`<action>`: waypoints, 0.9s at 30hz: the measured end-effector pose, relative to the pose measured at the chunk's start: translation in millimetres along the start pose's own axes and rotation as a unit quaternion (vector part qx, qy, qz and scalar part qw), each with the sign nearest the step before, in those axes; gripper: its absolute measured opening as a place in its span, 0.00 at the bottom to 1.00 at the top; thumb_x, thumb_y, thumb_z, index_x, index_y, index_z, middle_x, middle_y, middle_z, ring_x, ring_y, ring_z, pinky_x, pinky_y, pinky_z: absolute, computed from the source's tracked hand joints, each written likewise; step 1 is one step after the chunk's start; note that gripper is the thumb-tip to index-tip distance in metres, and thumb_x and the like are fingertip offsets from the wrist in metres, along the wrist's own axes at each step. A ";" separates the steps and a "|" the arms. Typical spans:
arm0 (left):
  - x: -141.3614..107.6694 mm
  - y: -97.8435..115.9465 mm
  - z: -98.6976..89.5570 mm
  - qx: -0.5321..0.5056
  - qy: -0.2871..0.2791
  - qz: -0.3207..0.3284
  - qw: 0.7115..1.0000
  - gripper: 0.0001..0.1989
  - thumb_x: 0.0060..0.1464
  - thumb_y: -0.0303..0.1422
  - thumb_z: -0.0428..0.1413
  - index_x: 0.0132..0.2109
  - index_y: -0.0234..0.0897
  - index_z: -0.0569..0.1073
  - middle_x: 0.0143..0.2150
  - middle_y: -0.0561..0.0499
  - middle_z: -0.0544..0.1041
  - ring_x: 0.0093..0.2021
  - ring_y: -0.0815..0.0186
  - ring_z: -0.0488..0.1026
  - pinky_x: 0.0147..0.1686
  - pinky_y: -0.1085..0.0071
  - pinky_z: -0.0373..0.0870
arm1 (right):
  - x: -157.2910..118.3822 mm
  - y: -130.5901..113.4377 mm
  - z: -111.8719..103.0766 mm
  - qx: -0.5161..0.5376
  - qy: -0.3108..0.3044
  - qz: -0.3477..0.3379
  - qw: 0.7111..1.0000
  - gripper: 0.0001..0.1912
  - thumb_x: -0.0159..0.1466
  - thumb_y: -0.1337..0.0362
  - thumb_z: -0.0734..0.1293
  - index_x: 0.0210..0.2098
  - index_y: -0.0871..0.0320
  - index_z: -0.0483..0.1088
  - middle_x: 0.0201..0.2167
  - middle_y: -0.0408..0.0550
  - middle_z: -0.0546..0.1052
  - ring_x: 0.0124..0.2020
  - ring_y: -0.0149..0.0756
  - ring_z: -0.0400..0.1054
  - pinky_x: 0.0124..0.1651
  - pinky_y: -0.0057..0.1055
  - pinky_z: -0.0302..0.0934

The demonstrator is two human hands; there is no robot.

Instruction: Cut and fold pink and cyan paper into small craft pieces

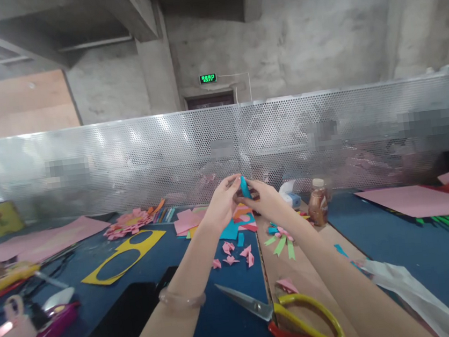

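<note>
A small blue piece of paper [244, 187] is pinched between my two hands, held up above the table in front of the perforated metal screen. My left hand [227, 196] grips it from the left, thumb and fingertips together. From the other side, my right hand [262, 196] has its fingers closed on the same paper. Below them lie several small folded pink paper pieces [230, 260] and a short blue paper strip [240, 239]. Nearer to me, large scissors [260, 308] with yellow and red handles rest on the table, blades pointing left.
Coloured paper sheets [192, 221] lie behind the hands. A brown bottle [318, 202] stands to the right, near a paper flower with green strips [283, 237]. A yellow cutout sheet [152, 243] and a black device [118, 324] lie left. White tissue [412, 287] is at right.
</note>
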State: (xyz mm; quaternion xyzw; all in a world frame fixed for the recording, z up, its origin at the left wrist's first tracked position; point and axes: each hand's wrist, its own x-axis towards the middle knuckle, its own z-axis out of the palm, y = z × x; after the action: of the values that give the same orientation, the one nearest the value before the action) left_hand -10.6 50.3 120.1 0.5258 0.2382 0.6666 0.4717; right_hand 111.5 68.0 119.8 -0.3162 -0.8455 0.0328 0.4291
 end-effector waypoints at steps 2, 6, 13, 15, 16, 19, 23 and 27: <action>1.7 -1.7 -2.3 0.004 -0.002 -0.003 1.000 0.12 0.47 0.34 0.56 0.41 0.34 0.68 0.32 0.50 0.71 0.31 0.71 0.69 0.29 0.76 0.66 | -0.2 0.6 -1.5 0.020 -0.007 0.004 1.000 0.25 0.55 0.61 0.65 0.51 0.60 0.61 0.41 0.51 0.72 0.39 0.34 0.67 0.41 0.29 0.61; 3.7 -4.2 -4.5 0.033 0.005 0.002 0.999 0.12 0.45 0.34 0.58 0.36 0.33 0.69 0.32 0.50 0.72 0.31 0.70 0.70 0.29 0.75 0.67 | 0.0 1.9 -3.2 0.040 -0.008 0.017 0.999 0.23 0.56 0.61 0.64 0.50 0.59 0.62 0.40 0.50 0.73 0.38 0.34 0.67 0.40 0.28 0.62; -1.0 2.0 -3.4 0.119 -0.001 -0.002 0.993 0.10 0.40 0.34 0.60 0.30 0.31 0.72 0.29 0.49 0.74 0.30 0.67 0.71 0.35 0.68 0.68 | 0.2 1.7 -7.7 0.061 0.003 0.031 0.998 0.20 0.54 0.66 0.64 0.47 0.59 0.66 0.41 0.50 0.73 0.40 0.36 0.67 0.43 0.33 0.60; -2.9 4.7 -3.6 0.137 0.014 0.000 0.991 0.10 0.38 0.34 0.61 0.28 0.31 0.72 0.28 0.50 0.73 0.29 0.68 0.71 0.34 0.69 0.67 | -0.5 3.4 -10.3 0.085 -0.010 0.030 0.996 0.19 0.55 0.66 0.64 0.47 0.57 0.66 0.41 0.47 0.73 0.40 0.34 0.67 0.43 0.30 0.61; -3.8 6.0 -3.6 0.143 0.019 0.001 0.990 0.11 0.38 0.34 0.61 0.28 0.32 0.71 0.27 0.51 0.73 0.29 0.68 0.70 0.34 0.70 0.67 | -0.9 4.3 -12.1 0.095 -0.015 0.031 0.995 0.19 0.55 0.65 0.64 0.47 0.57 0.66 0.41 0.47 0.73 0.39 0.33 0.68 0.43 0.30 0.62; -5.7 10.5 -3.4 0.148 0.021 0.000 0.989 0.11 0.38 0.35 0.61 0.27 0.33 0.70 0.24 0.53 0.72 0.27 0.69 0.70 0.31 0.71 0.67 | -1.9 6.7 -20.0 0.127 -0.023 0.041 0.991 0.20 0.55 0.64 0.63 0.47 0.60 0.65 0.43 0.49 0.72 0.40 0.34 0.68 0.43 0.30 0.62; -7.1 17.8 -5.0 0.140 -0.008 -0.005 0.990 0.11 0.40 0.37 0.59 0.27 0.34 0.67 0.26 0.53 0.71 0.28 0.70 0.70 0.33 0.69 0.68 | -1.7 11.5 -33.1 0.167 -0.029 0.046 0.984 0.17 0.59 0.65 0.57 0.47 0.62 0.64 0.41 0.48 0.73 0.40 0.31 0.68 0.42 0.28 0.64; -9.1 24.2 -11.9 0.173 -0.046 -0.045 0.983 0.10 0.43 0.36 0.58 0.29 0.34 0.68 0.26 0.48 0.74 0.28 0.64 0.72 0.32 0.64 0.69 | -2.1 16.5 -40.8 0.152 -0.037 0.053 0.986 0.14 0.56 0.69 0.58 0.42 0.62 0.66 0.36 0.47 0.75 0.36 0.31 0.69 0.38 0.27 0.65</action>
State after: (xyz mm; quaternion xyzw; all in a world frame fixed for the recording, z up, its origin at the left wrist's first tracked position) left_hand -30.7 33.8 131.5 0.6181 0.3514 0.5689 0.4133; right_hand 151.1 71.2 138.7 -0.2899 -0.8278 0.1954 0.4387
